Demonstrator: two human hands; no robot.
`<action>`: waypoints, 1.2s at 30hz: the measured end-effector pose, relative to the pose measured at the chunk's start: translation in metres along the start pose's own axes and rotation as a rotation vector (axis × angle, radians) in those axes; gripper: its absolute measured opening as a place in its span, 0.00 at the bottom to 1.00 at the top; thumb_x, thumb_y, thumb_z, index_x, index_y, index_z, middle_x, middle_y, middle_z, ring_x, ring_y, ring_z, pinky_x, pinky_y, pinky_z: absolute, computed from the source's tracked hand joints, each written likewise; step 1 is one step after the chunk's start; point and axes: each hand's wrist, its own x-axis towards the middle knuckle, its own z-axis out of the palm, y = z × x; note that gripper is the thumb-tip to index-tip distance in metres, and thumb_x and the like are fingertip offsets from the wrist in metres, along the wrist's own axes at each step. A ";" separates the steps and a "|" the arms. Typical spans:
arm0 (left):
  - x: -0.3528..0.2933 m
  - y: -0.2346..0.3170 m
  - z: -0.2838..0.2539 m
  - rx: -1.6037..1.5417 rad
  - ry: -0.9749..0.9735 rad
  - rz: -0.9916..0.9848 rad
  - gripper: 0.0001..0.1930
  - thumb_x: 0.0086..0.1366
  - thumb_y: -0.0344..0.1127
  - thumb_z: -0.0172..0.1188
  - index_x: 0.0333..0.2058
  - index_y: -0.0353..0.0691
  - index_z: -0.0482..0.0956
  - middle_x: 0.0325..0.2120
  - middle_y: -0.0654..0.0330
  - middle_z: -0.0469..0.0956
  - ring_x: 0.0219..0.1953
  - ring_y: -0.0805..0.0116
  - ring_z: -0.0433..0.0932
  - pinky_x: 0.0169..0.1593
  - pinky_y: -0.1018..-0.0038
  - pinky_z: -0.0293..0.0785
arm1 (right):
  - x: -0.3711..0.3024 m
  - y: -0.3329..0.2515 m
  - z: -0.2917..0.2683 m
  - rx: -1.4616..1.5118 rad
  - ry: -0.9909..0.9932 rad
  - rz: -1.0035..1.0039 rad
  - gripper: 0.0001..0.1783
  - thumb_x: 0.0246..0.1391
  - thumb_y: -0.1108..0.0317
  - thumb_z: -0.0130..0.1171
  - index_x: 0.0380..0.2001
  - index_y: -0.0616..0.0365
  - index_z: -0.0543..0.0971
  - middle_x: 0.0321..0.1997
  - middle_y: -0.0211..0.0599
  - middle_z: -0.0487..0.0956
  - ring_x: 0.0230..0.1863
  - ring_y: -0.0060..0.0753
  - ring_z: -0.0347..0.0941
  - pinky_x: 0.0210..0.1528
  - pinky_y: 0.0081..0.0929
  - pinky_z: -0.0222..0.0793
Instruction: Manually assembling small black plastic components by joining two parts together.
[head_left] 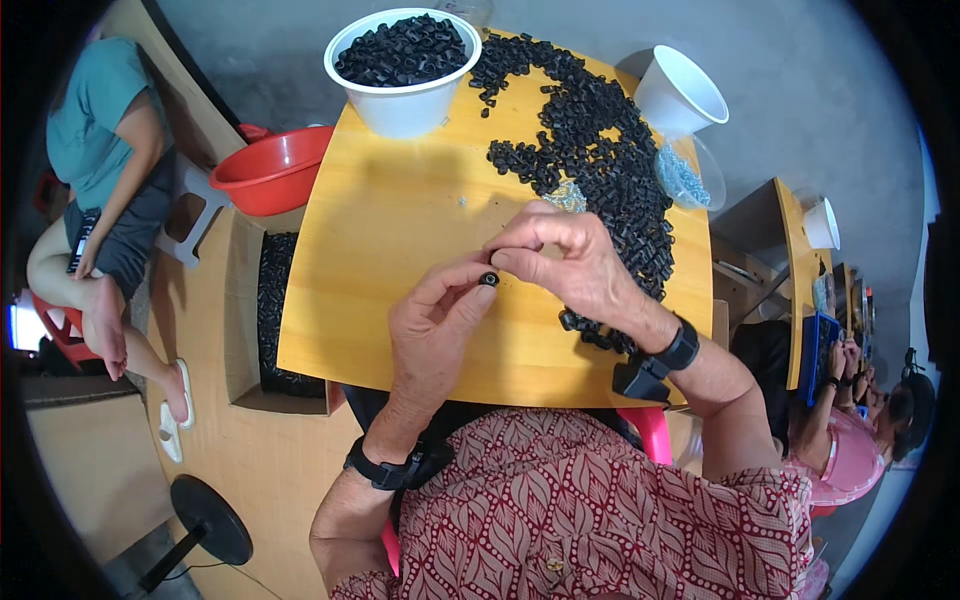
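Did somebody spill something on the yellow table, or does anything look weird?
Maybe: loose black pieces are strewn over the far right side of the yellow table, outside the full white bucket, like a spill, though perhaps on purpose. One tiny pale bit lies apart. Nothing looks broken.

We see a yellow tabletop (350, 300) with black tubular pieces (600, 170) on it. At the tabletop's far edge we see a white tub (408, 112); left of the tabletop, a red basin (268, 190) and a teal T-shirt (95, 110); right of it, a pink top (840, 462); at its near edge, a maroon-and-cream leaf-patterned shirt (570, 510).
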 end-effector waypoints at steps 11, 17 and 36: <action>-0.007 0.008 0.010 -0.141 -0.045 -0.182 0.10 0.67 0.25 0.64 0.47 0.32 0.82 0.40 0.64 0.83 0.43 0.78 0.78 0.50 0.80 0.75 | -0.031 0.000 -0.003 -0.121 0.075 -0.188 0.08 0.58 0.76 0.63 0.41 0.64 0.84 0.35 0.35 0.81 0.38 0.28 0.75 0.42 0.25 0.71; -0.005 0.010 0.011 -0.073 -0.074 -0.195 0.11 0.67 0.25 0.63 0.47 0.32 0.82 0.40 0.64 0.82 0.43 0.78 0.78 0.50 0.80 0.75 | -0.027 0.003 -0.013 -0.093 0.008 -0.162 0.07 0.58 0.77 0.64 0.40 0.64 0.84 0.35 0.34 0.80 0.38 0.24 0.75 0.42 0.24 0.71; 0.003 0.004 0.028 -0.074 -0.112 -0.143 0.10 0.69 0.23 0.59 0.48 0.32 0.81 0.42 0.63 0.82 0.45 0.78 0.78 0.50 0.80 0.75 | -0.045 -0.005 -0.016 -0.117 0.247 -0.233 0.06 0.50 0.78 0.67 0.34 0.64 0.83 0.30 0.33 0.79 0.31 0.24 0.74 0.36 0.24 0.71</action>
